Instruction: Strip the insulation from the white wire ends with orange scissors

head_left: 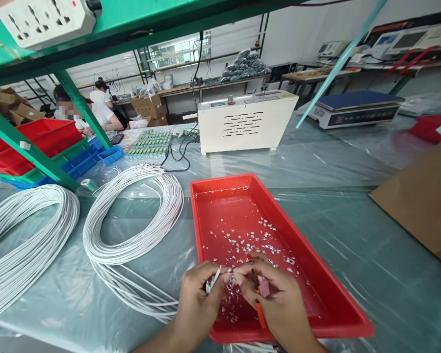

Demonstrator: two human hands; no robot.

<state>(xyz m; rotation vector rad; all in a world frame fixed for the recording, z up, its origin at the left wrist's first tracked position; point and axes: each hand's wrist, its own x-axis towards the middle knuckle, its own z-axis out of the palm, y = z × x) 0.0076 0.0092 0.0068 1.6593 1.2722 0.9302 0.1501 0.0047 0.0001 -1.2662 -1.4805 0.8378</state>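
Note:
Over the near end of a red tray (223, 182), my two hands meet at the fingertips. My left hand (196, 299) is closed around white cable ends (213, 280). The fingertips of my right hand (284, 299) pinch at the tip of a cable, against the left fingertips. Tucked in the right palm is a hand tool with orange-and-black handles (260, 314); its jaws are hidden, so its exact kind is unclear. Small silvery-white scraps (266, 235) lie scattered over the tray floor.
Left of the tray lie a coil of white cable (170, 196) and a second coil (67, 211). Behind stand a cream machine (246, 125), a blue-topped scale (356, 108) and circuit boards (148, 144). Cardboard (422, 201) is at right. A green frame post (82, 108) rises at left; people sit beyond.

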